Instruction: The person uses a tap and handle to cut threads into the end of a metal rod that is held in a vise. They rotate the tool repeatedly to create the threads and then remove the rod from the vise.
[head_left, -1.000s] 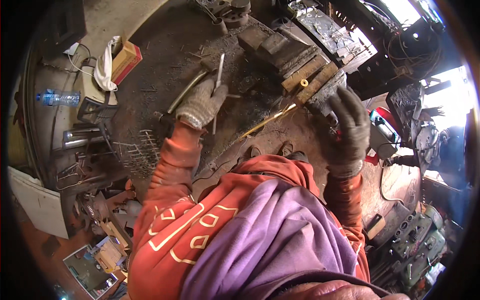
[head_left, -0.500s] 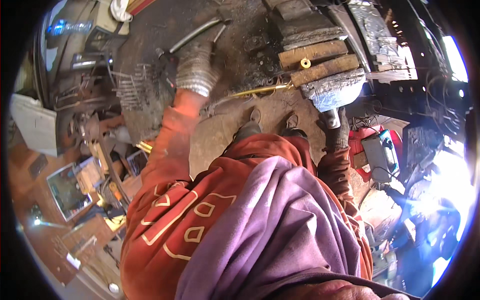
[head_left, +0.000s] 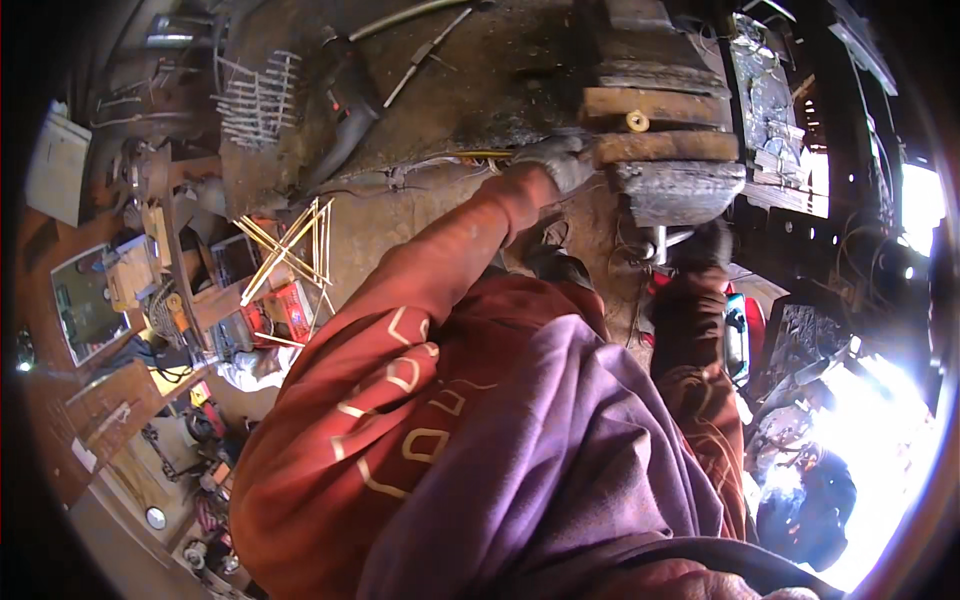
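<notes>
Nearest the camera: purple cloth [head_left: 560,480] over the chest, with red-orange sleeves [head_left: 400,350] with pale line print running away from it.

Right hand [head_left: 700,250], dark glove, is low on the right, just under the near edge of the grey block [head_left: 680,190]. It is closed around a short pale metal stub [head_left: 660,240] that hangs below the block. Fingers are curled together, but the exact grip is lost in shadow.

Left hand [head_left: 560,160], grey glove, is further out at the near edge of the workbench [head_left: 480,80]. It touches the left end of the lower rusty wooden bar [head_left: 670,145]. Fingers are bent and pressed together; can't tell if they pinch anything. A thin yellow rod [head_left: 485,155] lies along the bench edge and runs up to this glove; contact can't be confirmed.

Beyond the hands: a second rusty bar [head_left: 650,105] with a small brass ring [head_left: 637,121] on it, stacked just past the lower bar.

Far left on the bench: a black tool handle [head_left: 345,110] with cable, a wire grid [head_left: 255,100], and a long thin metal rod [head_left: 420,55].

Left on the floor, well apart from both hands: crossed yellow sticks [head_left: 290,250], a red box [head_left: 290,305], and mixed clutter.

Far right is overexposed, detail unreadable.
</notes>
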